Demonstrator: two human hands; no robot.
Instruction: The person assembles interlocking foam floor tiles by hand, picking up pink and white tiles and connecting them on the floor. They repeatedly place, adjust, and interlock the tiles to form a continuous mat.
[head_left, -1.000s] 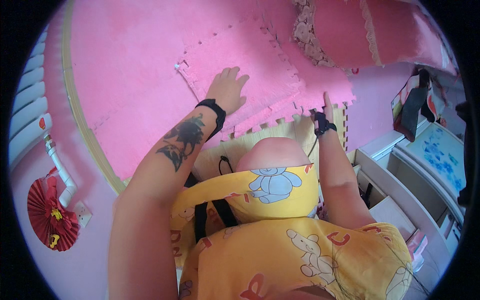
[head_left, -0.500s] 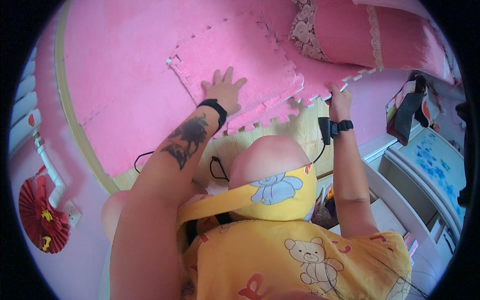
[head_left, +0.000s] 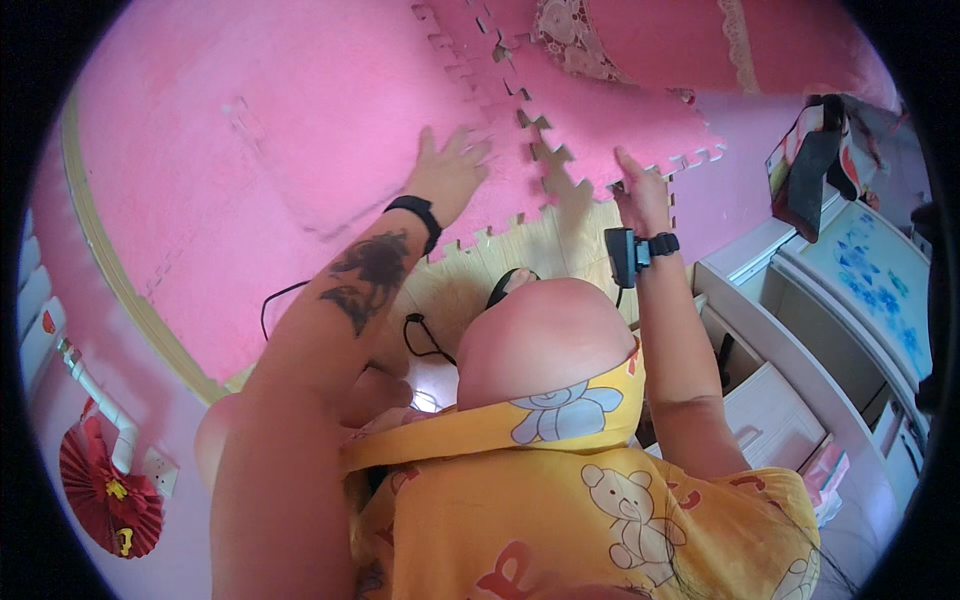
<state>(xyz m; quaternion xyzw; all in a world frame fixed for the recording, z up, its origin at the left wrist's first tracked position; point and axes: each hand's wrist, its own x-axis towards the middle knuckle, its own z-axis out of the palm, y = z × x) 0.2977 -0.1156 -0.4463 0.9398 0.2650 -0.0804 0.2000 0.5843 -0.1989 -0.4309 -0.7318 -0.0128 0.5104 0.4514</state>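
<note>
My left hand (head_left: 447, 175), fingers spread and slightly blurred, lies palm down over pink plush foam mat tiles (head_left: 350, 110) with jigsaw edges. A loose-looking tile (head_left: 330, 165), blurred, lies on top of the matting to the left of that hand. On the right, my right hand (head_left: 642, 195) pinches the near edge of another pink foam mat tile (head_left: 630, 125); its index finger rests on top and the fingers beneath are partly hidden. A jagged gap separates this tile from the matting to its left, with floor showing through near the front.
My bent knee (head_left: 550, 335) is close in front, above the wooden floor (head_left: 480, 265). A pink lace-trimmed cover (head_left: 665, 45) hangs at the far right. White furniture with a drawer (head_left: 780, 420) stands right; a white pipe (head_left: 100, 400) and red fan (head_left: 110, 490) are left. A black cable (head_left: 425, 335) lies nearby.
The loose tile has shifted left over the matting, out from under my left hand's fingers. The right tile now shows a wider gap on its left, with my right hand still at its edge.
</note>
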